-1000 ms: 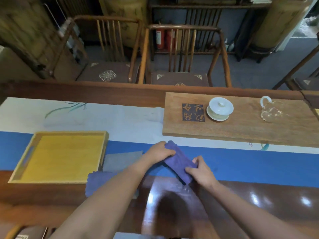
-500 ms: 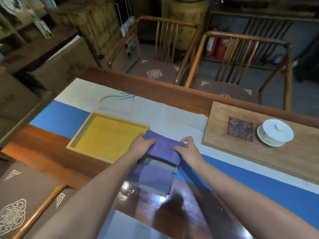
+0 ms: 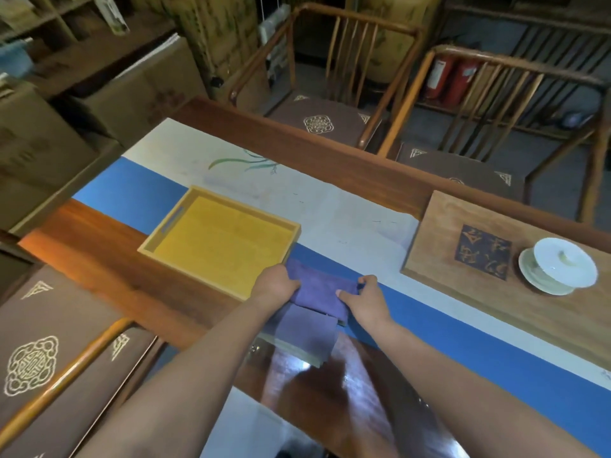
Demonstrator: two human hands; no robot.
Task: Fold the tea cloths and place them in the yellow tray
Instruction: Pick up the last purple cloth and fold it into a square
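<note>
A folded purple tea cloth (image 3: 319, 290) lies just right of the yellow tray (image 3: 228, 206), on the blue band of the table runner. My left hand (image 3: 276, 285) grips its left end and my right hand (image 3: 362, 297) pinches its right end. Under and in front of it lies another purple cloth (image 3: 305, 335) stacked on a grey one, whose edge shows at the front. The tray's yellow floor is bare.
A wooden tea board (image 3: 439, 239) at the right carries a white lidded cup (image 3: 560, 269). Wooden chairs (image 3: 334, 81) stand behind the table, and another chair (image 3: 59, 352) is at my left. Cardboard boxes (image 3: 139, 90) are stacked at the far left.
Both hands carried the purple cloth leftwards from the table's middle to beside the tray, over the other cloths. My view turned left, so the tray now sits nearer the centre.
</note>
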